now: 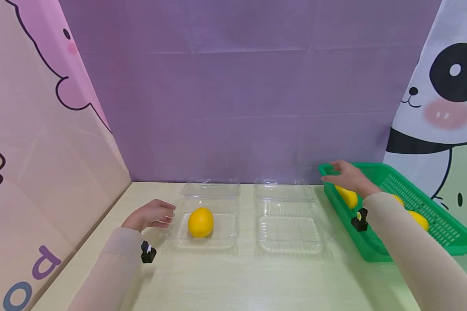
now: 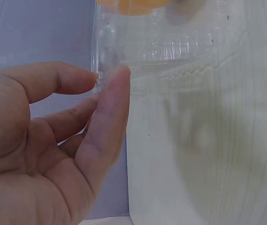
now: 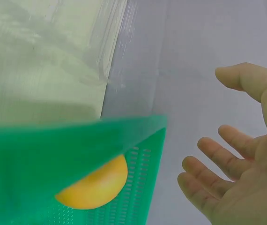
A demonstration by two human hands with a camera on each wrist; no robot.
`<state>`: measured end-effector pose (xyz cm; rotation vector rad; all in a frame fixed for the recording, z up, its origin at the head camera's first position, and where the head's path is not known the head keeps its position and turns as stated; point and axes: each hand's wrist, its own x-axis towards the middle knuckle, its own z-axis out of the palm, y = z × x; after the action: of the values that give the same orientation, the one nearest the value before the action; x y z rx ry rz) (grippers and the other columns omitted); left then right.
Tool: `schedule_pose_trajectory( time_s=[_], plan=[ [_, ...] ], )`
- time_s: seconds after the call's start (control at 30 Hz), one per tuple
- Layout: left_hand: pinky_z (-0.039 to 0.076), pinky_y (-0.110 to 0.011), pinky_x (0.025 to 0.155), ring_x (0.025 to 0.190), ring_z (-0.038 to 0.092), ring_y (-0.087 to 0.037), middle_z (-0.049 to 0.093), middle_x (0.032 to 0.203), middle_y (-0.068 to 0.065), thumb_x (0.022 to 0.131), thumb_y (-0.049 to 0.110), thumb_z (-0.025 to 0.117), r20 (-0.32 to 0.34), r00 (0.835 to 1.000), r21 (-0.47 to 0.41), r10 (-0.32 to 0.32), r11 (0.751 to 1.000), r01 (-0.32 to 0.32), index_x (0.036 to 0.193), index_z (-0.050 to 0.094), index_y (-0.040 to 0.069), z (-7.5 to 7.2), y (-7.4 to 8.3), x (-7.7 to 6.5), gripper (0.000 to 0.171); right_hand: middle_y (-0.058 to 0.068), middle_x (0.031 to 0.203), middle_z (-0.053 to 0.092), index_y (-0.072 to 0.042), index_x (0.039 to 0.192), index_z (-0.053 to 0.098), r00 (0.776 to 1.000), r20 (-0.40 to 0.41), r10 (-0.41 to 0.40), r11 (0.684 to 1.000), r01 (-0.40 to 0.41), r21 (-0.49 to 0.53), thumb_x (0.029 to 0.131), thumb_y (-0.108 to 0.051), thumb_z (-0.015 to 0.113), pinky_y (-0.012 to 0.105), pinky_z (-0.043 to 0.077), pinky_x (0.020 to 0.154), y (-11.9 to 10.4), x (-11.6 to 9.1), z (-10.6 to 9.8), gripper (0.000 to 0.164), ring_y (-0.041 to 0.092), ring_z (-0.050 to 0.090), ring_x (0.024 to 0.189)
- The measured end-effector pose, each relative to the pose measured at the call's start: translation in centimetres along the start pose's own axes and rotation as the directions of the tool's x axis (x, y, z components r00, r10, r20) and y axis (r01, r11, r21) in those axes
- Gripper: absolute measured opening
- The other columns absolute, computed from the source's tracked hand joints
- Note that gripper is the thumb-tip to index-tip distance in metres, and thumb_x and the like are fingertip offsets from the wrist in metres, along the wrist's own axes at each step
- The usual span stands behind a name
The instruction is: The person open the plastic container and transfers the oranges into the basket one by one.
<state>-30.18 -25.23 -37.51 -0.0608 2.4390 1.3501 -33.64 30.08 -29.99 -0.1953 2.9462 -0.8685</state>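
A round yellow-orange fruit (image 1: 200,222) sits in the left clear plastic clamshell box (image 1: 225,242), whose lid stands folded back. Just left of that box is my left hand (image 1: 151,214); its fingers are loosely bent, with thumb and fingertips close to the box's edge in the left wrist view, and it holds nothing. Over the far left corner of a green basket (image 1: 447,216) hovers my right hand (image 1: 348,177), fingers spread apart and nothing in them. Below it a longish yellow fruit (image 1: 347,198) lies inside the basket, partly hidden by the hand.
A second clear clamshell box (image 1: 289,250), lid back, stands between the first box and the basket. More yellow fruit (image 1: 418,220) lies in the basket, partly behind my right sleeve. A purple cloth (image 1: 237,108) hangs behind the table; printed cloths flank both sides.
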Motion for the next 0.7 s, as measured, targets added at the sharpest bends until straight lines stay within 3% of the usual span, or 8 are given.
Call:
schedule_pose_trajectory(
  time_s=[0.7],
  plan=[
    [0.056, -0.041, 0.090, 0.102, 0.060, -0.033, 0.055, 0.127, -0.029, 0.098, 0.009, 0.054, -0.013, 1.000, 0.014, 0.001, 1.000, -0.001, 0.140, 0.043, -0.015, 0.2, 0.0, -0.3, 0.050, 0.033, 0.150, 0.034, 0.007, 0.152, 0.029, 0.991, 0.015, -0.135, 0.990, 0.135, 0.040, 0.099, -0.036, 0.061, 0.064, 0.037, 0.104, -3.2, 0.3, 3.1, 0.075, 0.051, 0.034, 0.135]
  ],
)
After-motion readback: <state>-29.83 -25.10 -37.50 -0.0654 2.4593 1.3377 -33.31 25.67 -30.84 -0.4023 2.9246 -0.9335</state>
